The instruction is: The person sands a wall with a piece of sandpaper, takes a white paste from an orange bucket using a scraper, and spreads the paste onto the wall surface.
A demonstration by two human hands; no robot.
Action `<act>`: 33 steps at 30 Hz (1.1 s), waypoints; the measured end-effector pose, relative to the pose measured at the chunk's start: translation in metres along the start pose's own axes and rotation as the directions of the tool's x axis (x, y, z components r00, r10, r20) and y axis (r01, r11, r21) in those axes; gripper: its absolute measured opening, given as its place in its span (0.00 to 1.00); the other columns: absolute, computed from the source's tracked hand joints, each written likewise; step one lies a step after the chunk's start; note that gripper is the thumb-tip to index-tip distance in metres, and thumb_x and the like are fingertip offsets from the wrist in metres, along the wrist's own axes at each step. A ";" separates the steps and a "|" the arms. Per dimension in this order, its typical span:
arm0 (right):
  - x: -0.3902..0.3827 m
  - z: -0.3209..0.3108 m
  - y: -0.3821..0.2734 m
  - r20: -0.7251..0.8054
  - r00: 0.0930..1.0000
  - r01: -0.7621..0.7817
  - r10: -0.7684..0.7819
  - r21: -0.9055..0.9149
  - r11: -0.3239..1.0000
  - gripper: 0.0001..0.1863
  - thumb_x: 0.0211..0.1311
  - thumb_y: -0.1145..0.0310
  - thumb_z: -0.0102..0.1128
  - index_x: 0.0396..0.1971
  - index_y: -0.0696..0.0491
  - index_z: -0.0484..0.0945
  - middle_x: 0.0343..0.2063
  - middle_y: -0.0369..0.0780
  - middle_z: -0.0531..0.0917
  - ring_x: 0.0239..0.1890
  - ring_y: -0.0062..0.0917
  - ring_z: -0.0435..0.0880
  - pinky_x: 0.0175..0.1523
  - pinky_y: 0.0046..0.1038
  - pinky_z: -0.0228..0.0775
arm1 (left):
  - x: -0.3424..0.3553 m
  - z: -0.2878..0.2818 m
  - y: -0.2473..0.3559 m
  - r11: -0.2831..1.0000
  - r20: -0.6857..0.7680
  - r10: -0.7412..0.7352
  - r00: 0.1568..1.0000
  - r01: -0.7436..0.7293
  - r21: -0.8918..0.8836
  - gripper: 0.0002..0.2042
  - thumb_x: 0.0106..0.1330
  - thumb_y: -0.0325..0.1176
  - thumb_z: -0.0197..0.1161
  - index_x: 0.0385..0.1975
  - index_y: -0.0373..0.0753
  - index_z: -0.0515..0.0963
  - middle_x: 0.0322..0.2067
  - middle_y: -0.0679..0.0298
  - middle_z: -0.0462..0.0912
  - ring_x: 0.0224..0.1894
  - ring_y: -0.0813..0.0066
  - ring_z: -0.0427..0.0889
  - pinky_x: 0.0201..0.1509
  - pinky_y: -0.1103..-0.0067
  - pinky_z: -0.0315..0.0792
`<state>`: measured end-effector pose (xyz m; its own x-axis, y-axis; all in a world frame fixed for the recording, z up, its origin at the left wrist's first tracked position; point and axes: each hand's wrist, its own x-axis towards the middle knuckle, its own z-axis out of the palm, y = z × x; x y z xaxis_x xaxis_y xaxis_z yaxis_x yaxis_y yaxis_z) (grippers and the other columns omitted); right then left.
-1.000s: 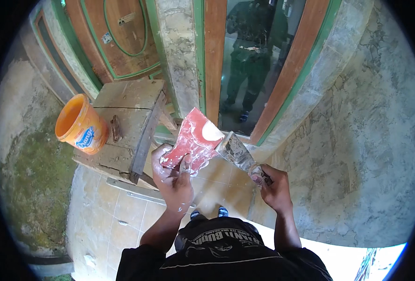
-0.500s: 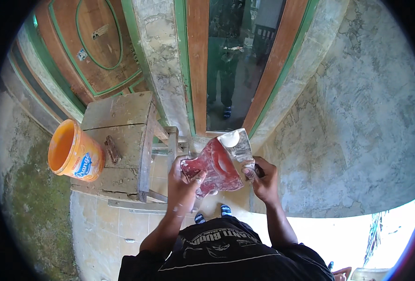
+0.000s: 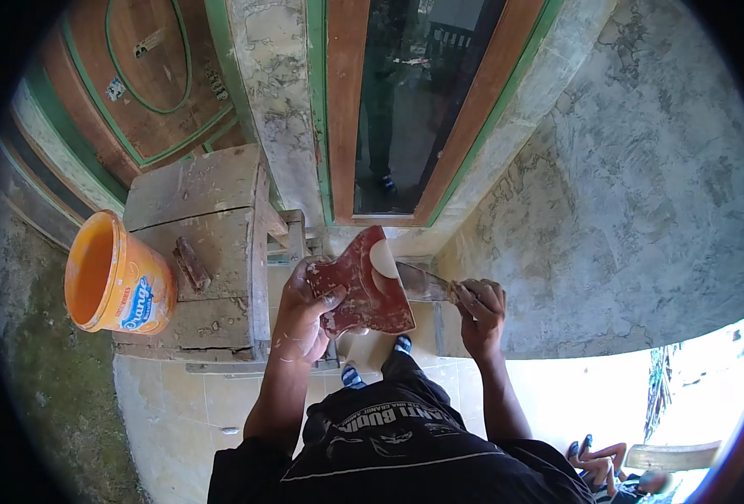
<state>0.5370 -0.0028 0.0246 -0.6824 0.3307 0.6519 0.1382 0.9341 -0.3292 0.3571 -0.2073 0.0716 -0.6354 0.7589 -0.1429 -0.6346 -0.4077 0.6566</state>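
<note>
My left hand (image 3: 303,304) grips a red board (image 3: 370,307) with curved edges, its thumb on top and its surface smeared with whitish residue. A smooth lump of white putty (image 3: 383,259) sits near the board's upper right edge. In my right hand (image 3: 481,317) is a putty knife (image 3: 423,284), closed round at the handle end. Its grey blade points left and meets the board's right edge, where part of it seems to lie behind the board. Most of the handle is covered by my fingers.
An orange bucket (image 3: 110,290) stands on a worn wooden table (image 3: 221,239) at left, beside a brown block (image 3: 191,264). Ahead is a narrow wood-framed glass pane (image 3: 410,101). A rough grey wall (image 3: 607,202) rises on the right. Another person (image 3: 609,462) is at lower right.
The knife blade has swung from upright at the board's upper right to nearly level at its right edge. The white putty now shows on the board. My view has shifted slightly.
</note>
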 end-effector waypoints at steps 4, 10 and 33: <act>-0.002 -0.002 0.001 0.034 0.935 -0.343 0.352 0.330 0.879 0.10 0.55 0.76 0.58 0.38 0.56 0.79 0.30 0.41 0.79 0.28 0.25 0.76 0.32 0.23 0.66 | 0.010 -0.002 -0.007 0.969 -0.083 0.208 0.975 -0.194 0.156 0.20 0.55 0.16 0.57 0.48 0.34 0.62 0.38 0.58 0.75 0.39 0.72 0.79 0.43 0.76 0.78; 0.023 -0.034 -0.010 0.587 0.700 -0.714 0.407 0.572 0.403 0.18 0.68 0.61 0.46 0.32 0.63 0.76 0.17 0.36 0.74 0.15 0.14 0.68 0.19 0.17 0.58 | 0.026 0.021 -0.024 0.840 -0.141 0.486 0.863 -0.416 0.349 0.21 0.57 0.18 0.59 0.50 0.34 0.62 0.41 0.61 0.71 0.44 0.79 0.72 0.50 0.81 0.68; 0.045 -0.043 0.066 0.651 0.672 -0.722 0.352 0.681 0.120 0.19 0.66 0.58 0.51 0.32 0.61 0.77 0.15 0.31 0.72 0.16 0.12 0.65 0.21 0.17 0.53 | 0.076 0.072 -0.079 0.198 0.400 0.419 0.815 -0.511 0.836 0.16 0.58 0.18 0.56 0.47 0.31 0.68 0.38 0.52 0.78 0.40 0.69 0.81 0.41 0.78 0.73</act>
<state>0.5462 0.0801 0.0616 -0.8777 0.4633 -0.1224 0.0205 -0.2189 -0.9755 0.3906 -0.0806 0.0625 -0.6080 0.6511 0.4543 0.5671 -0.0444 0.8225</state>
